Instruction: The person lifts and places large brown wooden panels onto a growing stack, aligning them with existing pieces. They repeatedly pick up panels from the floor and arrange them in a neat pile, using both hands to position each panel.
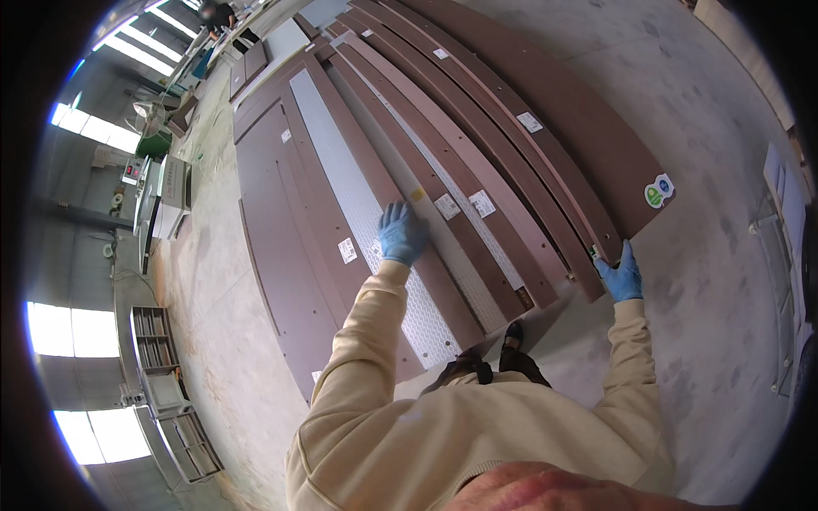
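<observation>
Long brown boards lie side by side before me, several with white labels. My left hand [402, 233], in a blue glove, rests with its fingers stretched out on a brown board [362, 175] beside a strip of pale honeycomb-patterned sheet [328, 140]. At the right, my blue-gloved right hand [620, 274] grips the near end of a long brown panel [558, 162]. Its thumb points up along the outer side, and the other fingers are partly hidden at the end. Next to this panel lies another narrow brown board [503, 153].
A wide brown panel [588, 119] with a round-shaped sticker lies on the far right. Concrete floor [213, 341] runs along the left. Shelving [153, 341] and machines stand by the left wall. A person [220, 19] is at the far upper left. A metal-framed rack [780, 272] stands right.
</observation>
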`<action>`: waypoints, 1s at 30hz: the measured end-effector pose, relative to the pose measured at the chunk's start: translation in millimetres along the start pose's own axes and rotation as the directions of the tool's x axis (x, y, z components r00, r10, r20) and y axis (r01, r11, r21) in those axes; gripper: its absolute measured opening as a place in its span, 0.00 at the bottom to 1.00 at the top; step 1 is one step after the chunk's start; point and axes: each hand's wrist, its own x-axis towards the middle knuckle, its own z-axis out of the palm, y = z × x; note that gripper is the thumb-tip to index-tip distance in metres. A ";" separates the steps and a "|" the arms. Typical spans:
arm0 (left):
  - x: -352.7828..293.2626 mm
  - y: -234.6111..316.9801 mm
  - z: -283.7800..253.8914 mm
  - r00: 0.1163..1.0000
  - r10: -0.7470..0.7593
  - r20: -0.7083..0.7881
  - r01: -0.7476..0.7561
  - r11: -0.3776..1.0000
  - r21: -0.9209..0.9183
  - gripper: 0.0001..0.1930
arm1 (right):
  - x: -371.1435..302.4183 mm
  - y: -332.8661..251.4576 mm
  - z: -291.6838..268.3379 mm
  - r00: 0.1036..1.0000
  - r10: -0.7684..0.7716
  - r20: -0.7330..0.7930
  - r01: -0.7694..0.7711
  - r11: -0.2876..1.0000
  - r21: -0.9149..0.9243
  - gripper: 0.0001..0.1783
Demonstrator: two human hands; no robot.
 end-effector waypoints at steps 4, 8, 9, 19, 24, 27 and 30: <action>16.3 79.4 14.8 0.937 0.128 -0.324 -0.199 0.960 -0.197 0.30 | 10.1 7.6 -5.4 0.994 -0.101 -0.049 0.096 0.991 -0.089 0.54; 35.5 166.0 26.3 0.895 0.170 -0.412 -0.388 0.752 -0.533 0.24 | 5.4 -16.3 -22.3 0.994 -0.095 -0.050 0.082 0.973 -0.214 0.47; 43.5 181.2 26.9 0.950 0.213 -0.227 -0.310 0.711 -0.631 0.27 | 2.6 -25.9 -26.7 0.994 -0.089 -0.057 0.071 0.961 -0.268 0.45; 106.2 234.6 53.1 0.834 0.016 0.551 0.531 -0.292 -0.795 0.23 | -88.2 -73.2 -11.6 0.991 -0.131 -0.027 0.129 0.990 -0.048 0.43; 101.8 219.9 71.2 0.898 -0.012 0.440 0.426 -0.233 -0.874 0.11 | -87.5 -89.9 24.9 0.961 -0.226 -0.161 0.238 0.969 0.065 0.49; 88.8 212.2 61.9 0.907 0.003 0.422 0.406 -0.279 -0.870 0.09 | -99.5 -109.7 27.4 0.993 -0.106 -0.050 0.109 0.992 0.066 0.51; 80.8 201.3 40.9 0.911 0.020 0.411 0.393 -0.343 -0.853 0.08 | -107.7 -123.0 29.0 0.976 -0.162 -0.145 0.164 0.986 0.005 0.50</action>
